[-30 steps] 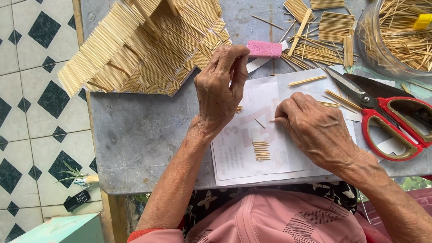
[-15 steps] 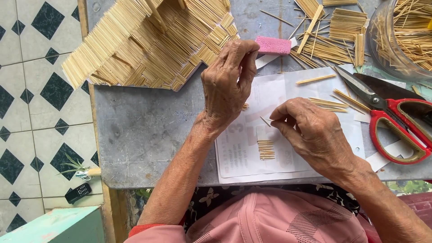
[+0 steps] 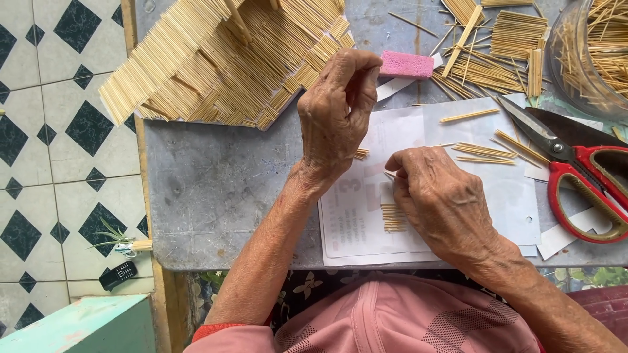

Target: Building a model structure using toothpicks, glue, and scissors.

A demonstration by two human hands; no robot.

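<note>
Toothpick row [image 3: 393, 218] on paper [image 3: 366, 216], grey table [image 3: 216, 183], tiled floor [image 3: 59, 131]

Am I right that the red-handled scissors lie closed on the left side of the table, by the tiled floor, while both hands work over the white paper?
Not quite. In the head view the red-handled scissors lie on the right side of the table, away from the tiled floor. The rest stands: they are closed, and the left hand and right hand work over the white paper.
</note>
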